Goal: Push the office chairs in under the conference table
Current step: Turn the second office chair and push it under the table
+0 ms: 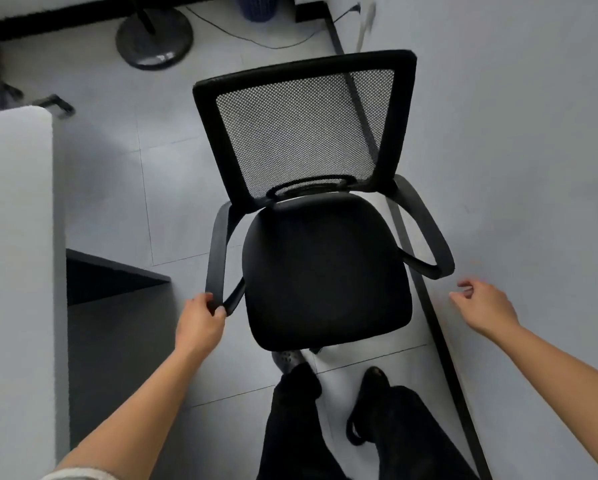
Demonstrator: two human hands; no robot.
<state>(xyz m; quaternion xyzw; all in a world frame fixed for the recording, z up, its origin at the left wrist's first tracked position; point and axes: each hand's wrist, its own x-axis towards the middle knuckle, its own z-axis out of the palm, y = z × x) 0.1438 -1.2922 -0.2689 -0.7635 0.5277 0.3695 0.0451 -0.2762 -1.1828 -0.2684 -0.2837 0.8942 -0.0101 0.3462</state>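
A black chair [325, 271] stands on the grey floor [117, 174], right in front of the person. Its seat faces the person and its net back is on the far side. The chair is out in the open, not under the table [13, 220]. The white table is off to the left, well apart from the chair. A dark panel [110, 275] sits low under the table edge.

The left hand [200, 323] holds the front end of the chair's near-left arm [216, 251], with the fingers curled round it. The right hand [484, 306] is in the air close to the other chair arm [429, 233] but does not touch it. Its fingers are loose and a bit bent, and they hold nothing.

A white wall [515, 133] is just beside the chair on the right, with a black strip [439, 334] along its foot. The chair's right arm pokes out over that strip.

Past the chair stands a round dark stand base [153, 39]. A thin cord [256, 39] lies on the floor near it, and a blue bin [256, 6] is at the far edge.

The person's legs [290, 427] in black are just behind the seat.
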